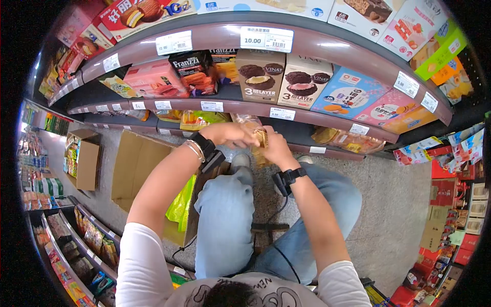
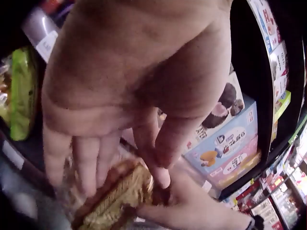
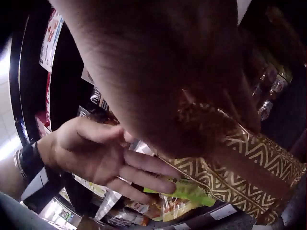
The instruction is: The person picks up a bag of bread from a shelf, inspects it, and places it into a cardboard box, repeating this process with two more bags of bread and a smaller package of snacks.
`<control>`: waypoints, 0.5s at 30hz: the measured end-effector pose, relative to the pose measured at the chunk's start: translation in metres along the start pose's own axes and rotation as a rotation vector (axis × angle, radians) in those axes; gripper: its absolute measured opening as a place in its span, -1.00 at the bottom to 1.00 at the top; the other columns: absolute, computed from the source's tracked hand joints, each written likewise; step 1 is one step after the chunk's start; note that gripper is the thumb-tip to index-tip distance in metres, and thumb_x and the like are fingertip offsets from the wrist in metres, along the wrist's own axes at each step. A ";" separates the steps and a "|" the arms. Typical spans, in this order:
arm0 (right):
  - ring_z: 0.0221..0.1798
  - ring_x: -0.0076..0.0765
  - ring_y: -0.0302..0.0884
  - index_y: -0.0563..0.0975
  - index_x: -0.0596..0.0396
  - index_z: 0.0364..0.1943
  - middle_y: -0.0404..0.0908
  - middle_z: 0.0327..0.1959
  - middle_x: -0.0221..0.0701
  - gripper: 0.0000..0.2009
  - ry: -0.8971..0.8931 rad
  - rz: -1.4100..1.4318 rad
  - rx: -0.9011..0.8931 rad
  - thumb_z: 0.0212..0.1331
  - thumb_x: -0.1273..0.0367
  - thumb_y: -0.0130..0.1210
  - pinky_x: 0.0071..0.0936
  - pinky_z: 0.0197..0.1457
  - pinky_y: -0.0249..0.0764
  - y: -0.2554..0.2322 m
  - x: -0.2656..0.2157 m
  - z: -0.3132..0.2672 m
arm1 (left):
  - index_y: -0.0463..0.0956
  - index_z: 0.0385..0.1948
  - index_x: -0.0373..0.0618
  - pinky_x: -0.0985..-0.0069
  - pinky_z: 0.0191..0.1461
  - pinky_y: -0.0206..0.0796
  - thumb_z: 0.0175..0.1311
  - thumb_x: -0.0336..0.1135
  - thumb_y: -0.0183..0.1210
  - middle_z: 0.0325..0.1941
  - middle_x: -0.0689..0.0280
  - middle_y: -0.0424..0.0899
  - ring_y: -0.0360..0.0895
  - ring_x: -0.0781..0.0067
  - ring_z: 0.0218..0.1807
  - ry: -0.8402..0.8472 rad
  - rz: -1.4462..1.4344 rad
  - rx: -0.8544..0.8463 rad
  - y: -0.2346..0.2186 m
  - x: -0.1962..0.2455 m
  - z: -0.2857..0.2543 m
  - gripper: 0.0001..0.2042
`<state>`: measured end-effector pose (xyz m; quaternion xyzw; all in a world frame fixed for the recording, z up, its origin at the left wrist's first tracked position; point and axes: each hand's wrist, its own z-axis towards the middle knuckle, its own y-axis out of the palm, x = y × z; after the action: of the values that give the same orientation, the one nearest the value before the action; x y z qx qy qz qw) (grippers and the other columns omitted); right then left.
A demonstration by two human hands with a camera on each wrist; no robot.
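A snack packet [image 1: 261, 138] with a gold zigzag print and shiny clear plastic is held up in front of the lowest shelf, between my knees. My right hand [image 1: 276, 147] grips it from the side, fingers curled round the wrapper [image 3: 261, 179]. From the other side comes my left hand [image 1: 232, 135]. Thumb and index finger of the left hand [image 2: 129, 96] meet in a pinch at the packet's end, close to the right thumb. Its other fingers [image 3: 144, 177] reach out straight beside the packet. What lies under the right palm is hidden.
Boxed cakes [image 1: 261, 79] line the shelf above the hands. Bagged snacks [image 1: 348, 139] lie low on the right, with yellow-green packs [image 1: 204, 120] low on the left. An open cardboard box [image 1: 135, 163] stands left of my legs, with a bright green bag [image 1: 181, 204] by it.
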<state>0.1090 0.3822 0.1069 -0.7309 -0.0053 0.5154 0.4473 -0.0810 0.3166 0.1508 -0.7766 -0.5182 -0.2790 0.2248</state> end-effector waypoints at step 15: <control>0.05 -0.23 0.48 0.42 0.20 0.03 0.54 -0.05 -0.12 -0.39 0.146 0.142 -0.237 -0.11 0.15 0.30 -0.41 0.09 0.37 0.065 0.061 -0.021 | 0.46 0.00 -0.04 0.32 0.14 0.22 0.26 -0.16 0.01 0.06 0.34 0.51 0.43 0.38 0.09 0.224 -0.297 0.373 -0.019 -0.005 -0.113 -0.68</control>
<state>0.1242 0.3580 0.0195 -0.8127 0.0184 0.4870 0.3194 -0.1226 0.2481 0.2323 -0.6013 -0.6410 -0.2927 0.3767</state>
